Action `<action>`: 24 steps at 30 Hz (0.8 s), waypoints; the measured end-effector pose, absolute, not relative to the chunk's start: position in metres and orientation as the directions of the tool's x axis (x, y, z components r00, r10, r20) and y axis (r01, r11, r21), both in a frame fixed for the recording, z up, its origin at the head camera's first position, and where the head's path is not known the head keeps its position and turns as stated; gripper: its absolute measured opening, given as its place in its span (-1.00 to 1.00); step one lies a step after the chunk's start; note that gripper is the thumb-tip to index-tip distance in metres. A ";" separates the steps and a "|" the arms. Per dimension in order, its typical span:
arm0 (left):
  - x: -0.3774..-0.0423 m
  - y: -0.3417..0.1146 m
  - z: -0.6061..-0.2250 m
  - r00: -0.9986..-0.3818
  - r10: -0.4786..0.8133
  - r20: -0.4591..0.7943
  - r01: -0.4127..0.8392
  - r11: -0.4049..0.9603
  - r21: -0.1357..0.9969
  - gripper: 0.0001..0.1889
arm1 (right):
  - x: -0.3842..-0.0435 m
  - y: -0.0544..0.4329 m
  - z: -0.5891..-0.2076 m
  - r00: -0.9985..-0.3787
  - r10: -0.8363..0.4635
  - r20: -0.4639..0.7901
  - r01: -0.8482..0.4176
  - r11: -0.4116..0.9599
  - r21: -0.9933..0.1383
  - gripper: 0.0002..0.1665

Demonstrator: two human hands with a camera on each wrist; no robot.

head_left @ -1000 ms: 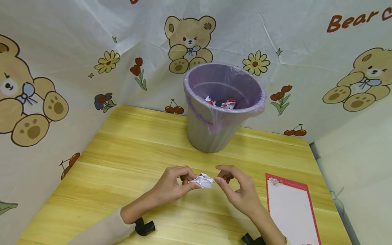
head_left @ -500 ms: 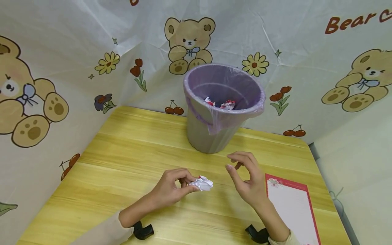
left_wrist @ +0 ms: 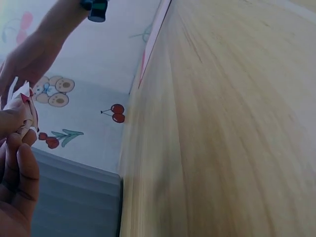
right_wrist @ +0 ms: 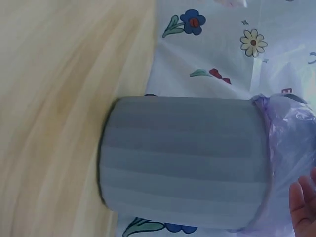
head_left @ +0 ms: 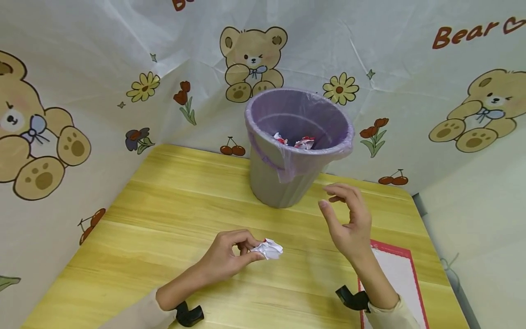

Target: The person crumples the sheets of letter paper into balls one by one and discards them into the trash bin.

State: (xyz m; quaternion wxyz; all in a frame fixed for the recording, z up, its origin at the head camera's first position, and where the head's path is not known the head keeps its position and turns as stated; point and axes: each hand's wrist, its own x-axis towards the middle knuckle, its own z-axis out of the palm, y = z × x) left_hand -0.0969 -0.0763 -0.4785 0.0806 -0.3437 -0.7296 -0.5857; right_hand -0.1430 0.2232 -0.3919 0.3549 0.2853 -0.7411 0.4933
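Note:
Between thumb and fingers, my left hand pinches a crumpled piece of paper, white with a touch of red, just above the table. The left wrist view shows the same crumpled paper at the fingertips. My right hand is raised off to the right, thumb and fingers loosely bent and apart, holding nothing. It is in front of and to the right of a grey trash can lined with a purple bag. Inside the can lie crumpled red-and-white papers.
A red-bordered white sheet of paper lies on the wooden table at the right, partly behind my right forearm. A bear-print cloth hangs behind and at the sides. Black wrist mounts sit on both wrists.
My right hand has drawn away from the crumpled paper, moving right and up toward the trash can's side. My left hand keeps its pinch on the paper, almost in place.

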 end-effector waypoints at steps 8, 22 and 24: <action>-0.095 -0.080 -0.479 -0.750 0.414 0.516 0.593 0.075 0.802 -0.85 | -0.163 0.227 -0.376 -0.606 -0.037 0.794 -0.765 0.300 -0.570 -0.56; -0.087 -0.079 -0.481 -0.755 0.426 0.499 0.579 0.073 0.812 -0.85 | -0.177 0.217 -0.322 -0.603 0.007 0.798 -0.717 0.432 -0.546 -0.53; -0.084 -0.079 -0.481 -0.752 0.427 0.503 0.582 0.071 0.810 -0.85 | -0.179 0.214 -0.316 -0.614 0.015 0.790 -0.709 0.430 -0.559 -0.53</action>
